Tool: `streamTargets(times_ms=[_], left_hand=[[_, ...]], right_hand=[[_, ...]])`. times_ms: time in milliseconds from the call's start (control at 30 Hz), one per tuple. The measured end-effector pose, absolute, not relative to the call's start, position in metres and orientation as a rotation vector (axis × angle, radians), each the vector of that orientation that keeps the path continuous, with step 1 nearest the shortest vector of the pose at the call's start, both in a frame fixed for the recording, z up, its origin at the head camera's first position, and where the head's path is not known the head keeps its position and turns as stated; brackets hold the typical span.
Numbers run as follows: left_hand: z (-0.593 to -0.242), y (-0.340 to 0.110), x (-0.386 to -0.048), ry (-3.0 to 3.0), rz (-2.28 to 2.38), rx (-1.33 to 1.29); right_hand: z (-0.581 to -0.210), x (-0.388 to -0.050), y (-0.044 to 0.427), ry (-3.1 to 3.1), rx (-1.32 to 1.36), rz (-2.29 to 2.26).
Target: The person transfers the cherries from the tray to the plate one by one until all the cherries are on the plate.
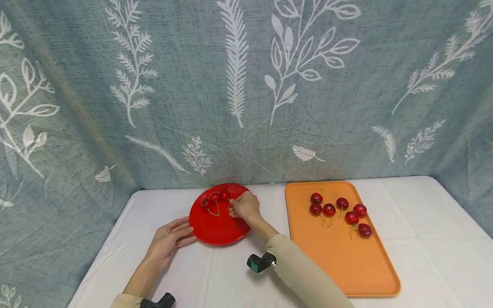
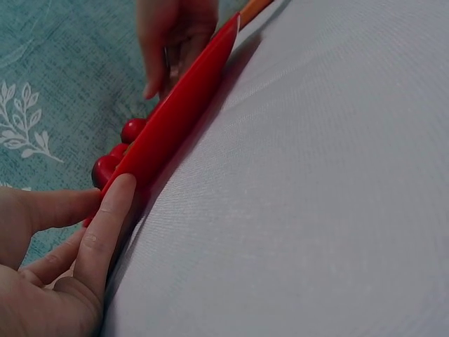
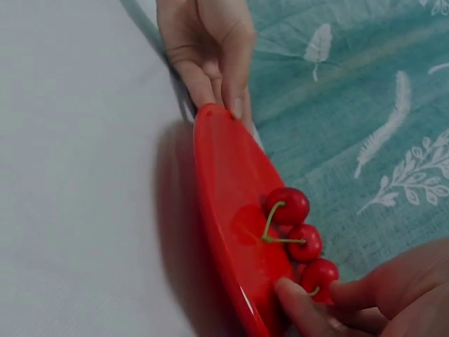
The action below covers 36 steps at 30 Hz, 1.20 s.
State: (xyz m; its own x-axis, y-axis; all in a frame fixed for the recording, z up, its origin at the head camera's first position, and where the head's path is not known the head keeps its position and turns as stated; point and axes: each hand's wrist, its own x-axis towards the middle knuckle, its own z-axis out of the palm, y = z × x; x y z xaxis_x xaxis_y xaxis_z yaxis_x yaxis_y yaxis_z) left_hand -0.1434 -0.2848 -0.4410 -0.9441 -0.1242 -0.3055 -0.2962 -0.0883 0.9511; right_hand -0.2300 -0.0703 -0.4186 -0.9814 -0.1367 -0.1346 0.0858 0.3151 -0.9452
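Note:
A round red plate (image 1: pixel 221 231) stands on the white cloth, bearing three cherries (image 3: pixel 286 206) near its far side. Two of them share a joined pair of green stems (image 3: pixel 268 228). At the plate's left edge, my left hand (image 1: pixel 169 239) pinches the rim, as the left wrist view also shows. Over the plate's right part, my right hand (image 1: pixel 246 207) pinches the short stem of the rightmost cherry (image 3: pixel 319 279). That cherry sits beside the other two; whether it touches the plate's surface is hard to tell.
To the right lies an orange tray (image 1: pixel 331 265) with several dark red cherries (image 1: pixel 329 209) grouped in its far half, their stems attached. Behind the table hangs a teal curtain (image 1: pixel 192 85) with white leaf prints. White cloth (image 1: pixel 416 222) covers the table.

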Motion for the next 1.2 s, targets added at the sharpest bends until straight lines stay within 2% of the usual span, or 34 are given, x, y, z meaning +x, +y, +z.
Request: streamTargets(times_ms=[700,1200], left_hand=[[-0.439,-0.282,-0.141,2.077,2.146,-0.477],[-0.438,-0.284,-0.147,2.022,2.142,-0.458]], right_hand=[[-0.397,-0.222,-0.047,2.215,-0.357,-1.864],[-0.379,-0.223,-0.012,2.285,-0.442,-1.834]])
